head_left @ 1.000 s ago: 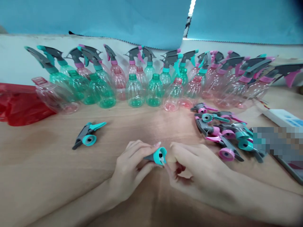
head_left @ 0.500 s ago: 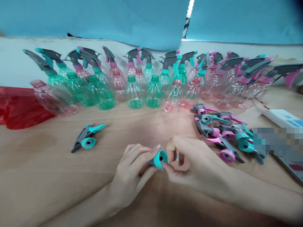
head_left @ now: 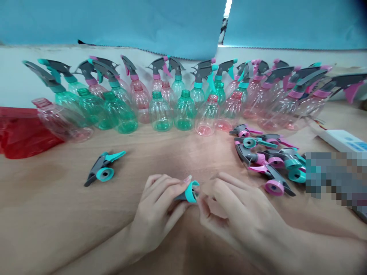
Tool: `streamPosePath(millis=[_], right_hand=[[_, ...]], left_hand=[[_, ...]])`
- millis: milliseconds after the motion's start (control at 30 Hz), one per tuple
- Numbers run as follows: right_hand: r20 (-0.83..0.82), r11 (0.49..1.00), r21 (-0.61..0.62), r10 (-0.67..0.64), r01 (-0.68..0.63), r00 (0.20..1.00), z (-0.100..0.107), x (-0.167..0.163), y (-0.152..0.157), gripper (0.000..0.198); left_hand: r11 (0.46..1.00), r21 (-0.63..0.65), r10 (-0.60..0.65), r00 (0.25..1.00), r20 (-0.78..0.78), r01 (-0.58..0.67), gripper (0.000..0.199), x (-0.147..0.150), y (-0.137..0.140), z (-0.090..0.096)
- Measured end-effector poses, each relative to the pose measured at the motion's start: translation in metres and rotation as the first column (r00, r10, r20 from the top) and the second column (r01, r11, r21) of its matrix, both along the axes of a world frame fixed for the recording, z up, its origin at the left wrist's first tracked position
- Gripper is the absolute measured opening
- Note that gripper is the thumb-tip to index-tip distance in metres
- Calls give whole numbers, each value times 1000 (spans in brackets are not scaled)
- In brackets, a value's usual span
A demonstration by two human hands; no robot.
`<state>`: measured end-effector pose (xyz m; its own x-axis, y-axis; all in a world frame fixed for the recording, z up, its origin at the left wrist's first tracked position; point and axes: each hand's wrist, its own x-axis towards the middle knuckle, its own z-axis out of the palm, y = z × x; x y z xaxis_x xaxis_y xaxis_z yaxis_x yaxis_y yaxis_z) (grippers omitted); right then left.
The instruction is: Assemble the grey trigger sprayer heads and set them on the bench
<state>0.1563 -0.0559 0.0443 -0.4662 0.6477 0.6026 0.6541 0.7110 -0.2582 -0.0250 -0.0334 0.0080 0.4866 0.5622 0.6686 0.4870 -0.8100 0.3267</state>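
Note:
Low over the front of the table, my left hand (head_left: 157, 210) grips a grey spray trigger head by its body. Its turquoise collar (head_left: 190, 192) faces right, with the opening towards my other hand. The fingertips of my right hand (head_left: 235, 206) are pinched together at that opening, some of them inside its rim. Whatever they may hold is hidden. Left of my hands, a second grey and turquoise trigger head (head_left: 104, 168) lies on the wooden table (head_left: 57, 217).
Several pink and grey trigger heads (head_left: 275, 183) and turquoise ones lie piled at the right. Behind stand open bottles (head_left: 162, 112) and bottles with trigger heads fitted (head_left: 137, 82). A red plastic bag (head_left: 25, 131) lies at left, a white box (head_left: 341, 139) at right.
My right hand has turned, and its fingertips have shifted left to the collar's opening. My left hand keeps its grip, and the collar is now turned more to the right.

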Motion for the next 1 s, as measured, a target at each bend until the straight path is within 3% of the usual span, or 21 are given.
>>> streamPosePath(millis=[233,533,700,767,833,900,1000], right_hand=[[-22,997,-66,40,-42,999,-5,3,-1,20],[-84,996,-62,64,-69,994,-5,5,2,26],[-139,994,-62,-100,92,985,9,13,8,30],[-223,979,-183,-133,93,966,18,15,10,33],[-333,916,-400,-122,-23,935,25,15,13,36],[-440,772,-602,-109,-203,891,29,16,17,37],[-529,548,-739,-113,-392,841,25,16,23,35]], left_hand=[[999,-1,38,999,-23,-38,18,-1,1,1],[997,-52,57,998,0,-57,20,1,-1,1],[973,-186,148,988,40,-138,24,-3,-3,-4],[939,-292,203,978,54,-179,28,-4,-3,-5],[903,-391,225,971,82,-176,39,-5,-2,-5],[889,-442,190,975,118,-120,45,-5,-2,-4],[895,-446,87,987,138,-17,32,-3,-3,-4]])
